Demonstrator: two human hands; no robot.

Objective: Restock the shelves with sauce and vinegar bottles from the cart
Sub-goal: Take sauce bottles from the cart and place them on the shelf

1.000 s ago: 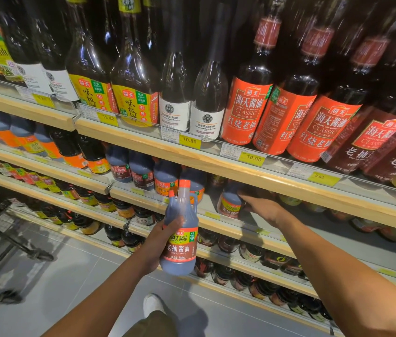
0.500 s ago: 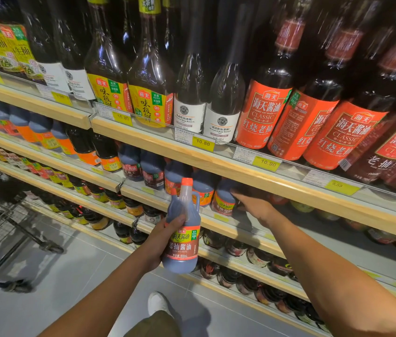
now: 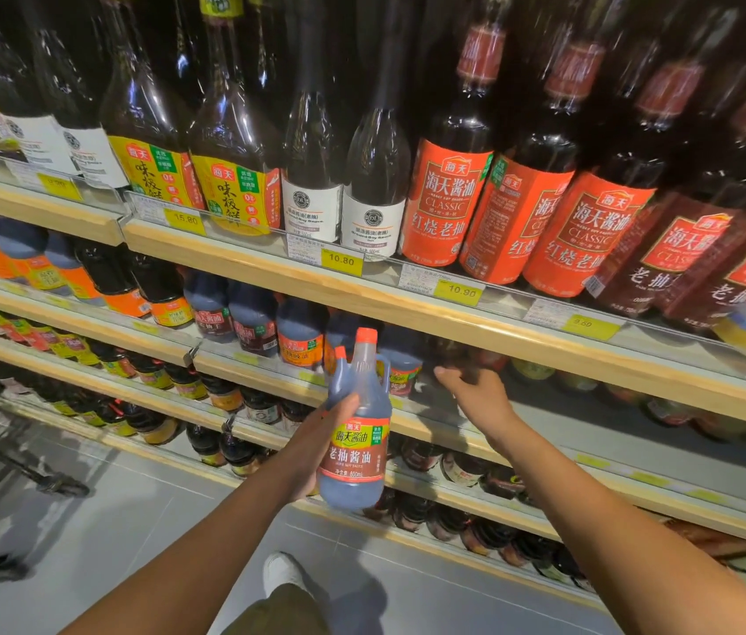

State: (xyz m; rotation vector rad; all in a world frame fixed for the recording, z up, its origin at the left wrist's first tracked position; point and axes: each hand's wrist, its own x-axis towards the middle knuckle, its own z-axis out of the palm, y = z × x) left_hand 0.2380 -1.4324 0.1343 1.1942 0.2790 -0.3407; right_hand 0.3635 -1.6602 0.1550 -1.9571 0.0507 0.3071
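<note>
Supermarket shelf [image 3: 270, 286]: left hand [image 3: 325, 433] grips soy bottle [image 3: 355, 451]; right hand [image 3: 476, 391] spread, empty. Risk: bottle may clip shelved neighbours [image 3: 300, 334], toppling them.

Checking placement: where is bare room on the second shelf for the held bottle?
Free: second shelf front, right of the last blue-grey bottle, around the right hand; jars stand only at back. Crowded: the row behind the held bottle.
</note>
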